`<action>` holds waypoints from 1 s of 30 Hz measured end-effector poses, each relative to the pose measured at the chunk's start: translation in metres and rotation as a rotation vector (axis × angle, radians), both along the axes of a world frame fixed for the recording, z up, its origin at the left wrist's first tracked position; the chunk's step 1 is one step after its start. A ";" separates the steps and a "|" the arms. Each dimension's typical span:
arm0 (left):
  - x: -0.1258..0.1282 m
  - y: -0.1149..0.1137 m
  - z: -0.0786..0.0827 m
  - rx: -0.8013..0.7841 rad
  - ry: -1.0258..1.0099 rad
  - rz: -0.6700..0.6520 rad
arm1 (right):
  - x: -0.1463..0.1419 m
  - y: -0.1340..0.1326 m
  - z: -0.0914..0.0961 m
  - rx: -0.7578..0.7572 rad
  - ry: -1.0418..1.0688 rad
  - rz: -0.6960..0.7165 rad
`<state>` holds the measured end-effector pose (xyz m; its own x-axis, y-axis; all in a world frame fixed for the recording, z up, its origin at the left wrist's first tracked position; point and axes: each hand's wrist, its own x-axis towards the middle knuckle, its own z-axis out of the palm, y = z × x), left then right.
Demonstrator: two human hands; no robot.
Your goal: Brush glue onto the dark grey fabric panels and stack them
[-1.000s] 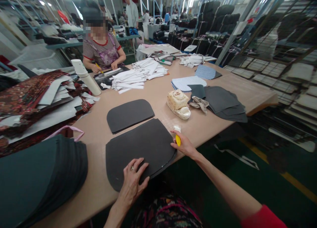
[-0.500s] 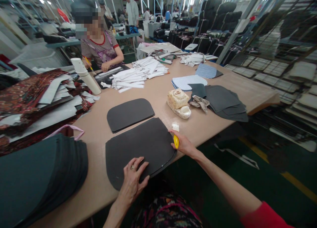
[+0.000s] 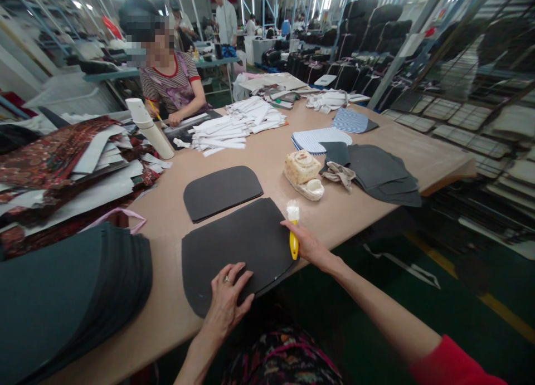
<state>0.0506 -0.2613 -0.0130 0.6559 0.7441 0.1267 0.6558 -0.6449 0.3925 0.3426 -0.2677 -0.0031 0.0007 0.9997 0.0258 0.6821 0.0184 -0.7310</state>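
Observation:
A large dark grey panel (image 3: 234, 245) with a rounded edge lies flat at the near edge of the table (image 3: 267, 156). My left hand (image 3: 228, 298) rests on its near part with fingers spread flat. My right hand (image 3: 307, 244) grips a small brush with a yellow handle (image 3: 293, 243), and its white bristles (image 3: 292, 211) point away from me at the panel's right edge. A second, smaller dark panel (image 3: 221, 191) lies just beyond the first.
A cream glue pot on a dish (image 3: 303, 173) stands right of centre, beside a pile of grey pieces (image 3: 376, 173). A thick stack of dark panels (image 3: 71, 290) fills the near left. A seated person (image 3: 167, 78) works at the far end by white strips (image 3: 238, 126).
My right hand has slid a little along the panel's right edge, and the brush has turned so its white bristles show above the fingers. My left hand has stayed on the panel.

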 end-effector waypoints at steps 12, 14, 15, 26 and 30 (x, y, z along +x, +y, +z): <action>0.009 -0.004 0.017 -0.034 0.099 0.016 | -0.004 -0.001 -0.006 0.030 -0.068 -0.015; 0.020 -0.001 0.016 -0.002 0.080 0.043 | -0.004 -0.001 -0.006 0.033 -0.078 -0.015; 0.026 0.000 0.015 0.014 0.058 0.047 | -0.005 -0.001 -0.006 0.035 -0.085 -0.016; 0.070 0.016 0.000 0.010 0.067 -0.080 | -0.004 -0.003 -0.013 0.100 -0.135 -0.036; 0.068 0.018 0.004 0.010 0.119 -0.071 | 0.013 -0.008 -0.009 0.161 -0.168 -0.138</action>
<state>0.1187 -0.2435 -0.0094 0.7176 0.6946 0.0518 0.6501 -0.6946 0.3080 0.3554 -0.2756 -0.0116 0.1185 0.9734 0.1961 0.7980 0.0242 -0.6022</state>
